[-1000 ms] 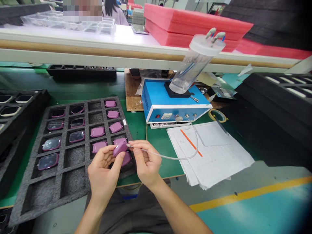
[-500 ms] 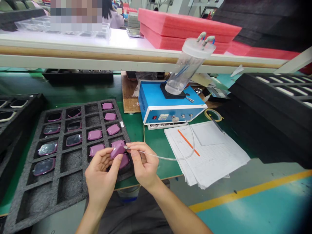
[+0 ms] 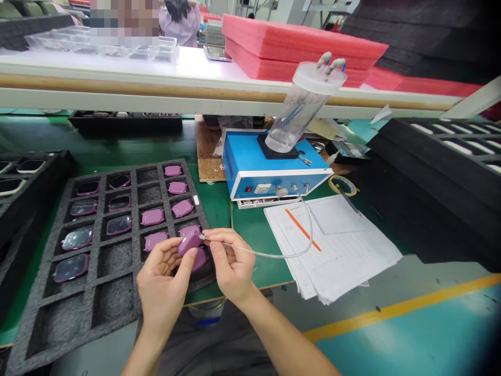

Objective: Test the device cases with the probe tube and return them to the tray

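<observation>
- Grey rectangular foam tray [image 3: 58,321] w/ pockets, on L.; looks light & soft; prob. bends if lifted by one edge.
- L. hand [image 3: 164,274], bare; thumb & curled fingers closed round the case's near end.
- Small purple rounded case [image 3: 189,241], apparently hard plastic, sits in L. hand above tray's near R. part; likely light & stiff; smooth shell may slip or scratch; best held by edges, thumb opp. fingers.
- Narrow silvery metal tip [image 3: 202,237] at case's R. end; inserted or only touching, can't tell; side load might mark the shell.
- R. hand [image 3: 230,263], bare; thumb & index pinched together just behind tip, on the tube's end.
- Thin clear flexible tube [image 3: 282,256] loops from R. hand to box; likely light, springy; hold close to tip for control.
- Blue metal-looking box [image 3: 248,149] w/ white-edged front; prob. heavy; support from beneath.
</observation>
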`<state>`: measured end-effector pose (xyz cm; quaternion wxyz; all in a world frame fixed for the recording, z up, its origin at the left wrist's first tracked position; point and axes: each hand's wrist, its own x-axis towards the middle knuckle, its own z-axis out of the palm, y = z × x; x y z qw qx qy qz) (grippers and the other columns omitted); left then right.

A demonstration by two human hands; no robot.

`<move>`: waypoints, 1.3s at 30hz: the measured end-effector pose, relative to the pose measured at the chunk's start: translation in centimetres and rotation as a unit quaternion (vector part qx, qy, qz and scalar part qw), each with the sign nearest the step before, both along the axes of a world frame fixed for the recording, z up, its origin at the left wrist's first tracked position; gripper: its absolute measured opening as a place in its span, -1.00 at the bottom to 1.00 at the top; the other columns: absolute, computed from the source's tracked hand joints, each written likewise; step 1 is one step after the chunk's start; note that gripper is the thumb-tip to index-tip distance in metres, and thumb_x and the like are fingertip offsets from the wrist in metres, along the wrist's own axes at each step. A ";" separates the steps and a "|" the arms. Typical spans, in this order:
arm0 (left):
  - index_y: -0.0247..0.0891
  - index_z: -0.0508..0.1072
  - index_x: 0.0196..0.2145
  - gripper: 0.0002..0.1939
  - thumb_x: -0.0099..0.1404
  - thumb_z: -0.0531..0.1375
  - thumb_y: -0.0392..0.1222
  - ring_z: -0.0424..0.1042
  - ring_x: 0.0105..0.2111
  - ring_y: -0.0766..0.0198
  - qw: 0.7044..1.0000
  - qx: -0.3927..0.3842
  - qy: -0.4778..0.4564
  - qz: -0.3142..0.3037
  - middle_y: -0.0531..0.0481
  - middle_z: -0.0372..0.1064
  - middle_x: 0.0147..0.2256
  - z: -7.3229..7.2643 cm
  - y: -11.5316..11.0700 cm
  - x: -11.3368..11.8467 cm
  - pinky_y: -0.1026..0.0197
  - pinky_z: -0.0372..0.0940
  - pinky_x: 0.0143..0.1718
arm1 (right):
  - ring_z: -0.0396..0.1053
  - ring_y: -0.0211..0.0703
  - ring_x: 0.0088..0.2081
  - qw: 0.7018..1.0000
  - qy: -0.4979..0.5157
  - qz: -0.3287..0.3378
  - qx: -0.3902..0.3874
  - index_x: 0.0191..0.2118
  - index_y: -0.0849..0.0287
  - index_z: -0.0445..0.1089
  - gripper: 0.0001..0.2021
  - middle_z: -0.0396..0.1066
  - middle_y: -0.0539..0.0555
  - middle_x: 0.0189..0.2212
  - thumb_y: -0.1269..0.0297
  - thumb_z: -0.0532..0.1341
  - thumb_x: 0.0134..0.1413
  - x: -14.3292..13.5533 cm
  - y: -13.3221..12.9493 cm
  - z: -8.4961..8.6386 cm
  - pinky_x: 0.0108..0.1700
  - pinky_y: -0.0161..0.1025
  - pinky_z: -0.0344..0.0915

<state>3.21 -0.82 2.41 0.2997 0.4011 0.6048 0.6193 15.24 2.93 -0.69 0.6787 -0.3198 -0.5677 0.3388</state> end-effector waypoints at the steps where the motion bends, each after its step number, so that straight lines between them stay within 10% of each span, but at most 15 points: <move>1: -0.26 0.57 -0.18 -0.66 0.10 0.50 -0.15 0.64 -0.35 0.31 1.000 -0.001 0.002 0.000 -0.04 0.64 -0.31 0.0 0.0 0.0 0.42 0.52 -0.27 | 0.61 -0.08 -0.10 1.000 0.000 0.000 0.000 -0.12 0.10 0.54 -0.85 0.61 0.13 -0.16 0.43 0.23 0.34 0.0 0.0 0.0 -0.08 -0.10 0.60; 17: -0.20 0.55 -0.16 -0.82 0.27 0.38 -0.19 0.66 -0.32 0.21 0.995 0.024 0.089 -0.035 -0.01 0.64 -0.28 1.4 -0.7 -0.2 0.27 0.54 -0.26 | 0.61 -0.08 -0.07 0.998 0.025 -0.030 0.041 -0.08 0.07 0.54 -0.80 0.62 0.12 -0.13 0.48 0.21 0.35 0.3 -0.8 -0.3 -0.08 -0.09 0.64; 22: -0.20 0.57 -0.03 -0.75 0.33 0.32 -0.30 0.59 -0.19 0.14 0.903 -0.031 0.426 -0.048 -0.03 0.61 -0.14 5.9 6.5 -6.6 0.09 0.45 -0.01 | 0.62 -0.14 -0.15 0.997 0.057 -0.041 0.015 -0.11 0.09 0.53 -0.83 0.59 0.09 -0.20 0.46 0.20 0.36 0.0 -1.2 -0.5 -0.21 -0.19 0.66; 27: -0.38 0.58 -0.16 -0.87 0.42 0.29 -0.25 0.56 -0.15 0.20 0.892 -0.090 0.431 -0.103 -0.02 0.58 -0.19 5.7 13.6 -11.8 0.05 0.42 0.08 | 0.63 -0.14 -0.22 0.999 0.011 -0.044 -0.007 -0.17 0.13 0.53 -0.90 0.59 0.09 -0.25 0.37 0.24 0.35 0.0 -1.1 -0.2 -0.23 -0.18 0.65; 32: -0.36 0.59 -0.05 -0.81 0.46 0.22 -0.26 0.49 0.13 0.12 0.908 -0.066 0.408 -0.068 -0.07 0.58 -0.03 4.7 9.1 -13.0 -0.09 0.19 0.35 | 0.64 -0.14 -0.25 0.998 0.016 -0.038 -0.037 -0.17 0.14 0.53 -0.90 0.59 0.09 -0.26 0.32 0.25 0.36 0.1 -1.4 0.0 -0.26 -0.22 0.65; 39: -0.20 0.67 -0.31 -0.71 -0.01 0.45 -0.46 0.62 -0.19 0.06 0.916 -0.114 0.377 -0.080 0.02 0.63 -0.32 4.8 4.3 -14.9 0.07 0.34 0.23 | 0.63 -0.19 -0.36 0.998 0.024 -0.046 -0.036 -0.12 0.14 0.50 -0.92 0.59 0.04 -0.32 0.30 0.26 0.36 0.1 -1.8 -0.1 -0.29 -0.24 0.63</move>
